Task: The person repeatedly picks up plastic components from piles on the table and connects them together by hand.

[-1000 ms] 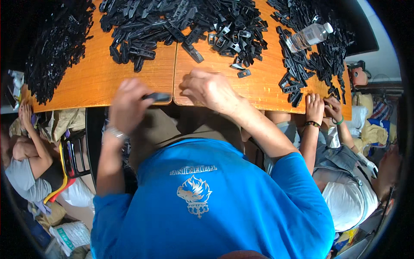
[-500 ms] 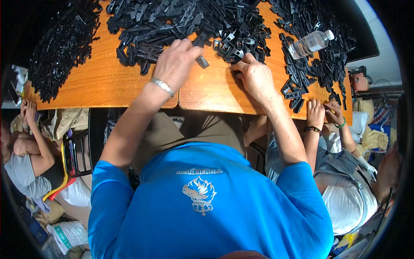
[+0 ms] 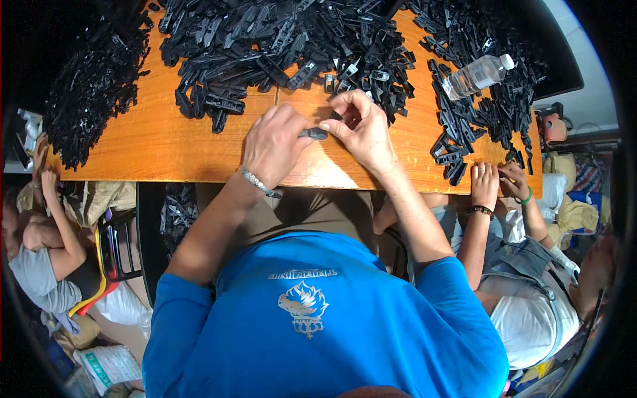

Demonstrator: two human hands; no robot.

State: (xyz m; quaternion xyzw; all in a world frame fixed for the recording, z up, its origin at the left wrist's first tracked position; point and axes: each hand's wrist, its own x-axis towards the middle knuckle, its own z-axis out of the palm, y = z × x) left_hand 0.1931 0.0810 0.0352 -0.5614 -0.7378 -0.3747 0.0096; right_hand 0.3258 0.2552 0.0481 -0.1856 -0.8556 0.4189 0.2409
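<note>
Many slotted, glossy black clips (image 3: 229,50) lie heaped on the smooth, wood-grained table (image 3: 152,149). The left hand (image 3: 275,140), fingers curled, grips one slim clip (image 3: 314,133); beside it, the half-curled right hand (image 3: 368,136) pinches a small dark piece (image 3: 336,115).

The table (image 3: 152,149) is brightly lit, with a pale glare near its front edge at the centre. Below, the brown trousers (image 3: 288,213) lie in shade. Fisheye distortion bends the borders, and corners become black.
</note>
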